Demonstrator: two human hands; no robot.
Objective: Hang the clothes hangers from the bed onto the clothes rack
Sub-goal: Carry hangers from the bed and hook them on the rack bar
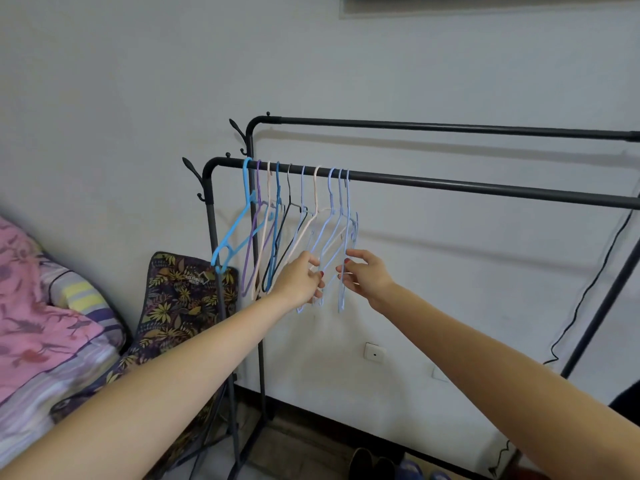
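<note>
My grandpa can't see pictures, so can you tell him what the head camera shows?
Two hands reach into a row of coloured hangers on the front bar of a dark clothes rack: the left hand and right hand each hold pale blue ones. A bed with pink bedding lies at the left.

soft even light; edges bowed and blurred; faint wall [138, 81] shadows.

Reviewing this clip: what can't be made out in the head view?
- Bed: cut off by the left edge, so any hangers left on it cannot be seen.
- Clothes rack: its right end runs off the frame.
- Left hand and right hand: overlapping pale blue hangers blur which one each grips.
</note>
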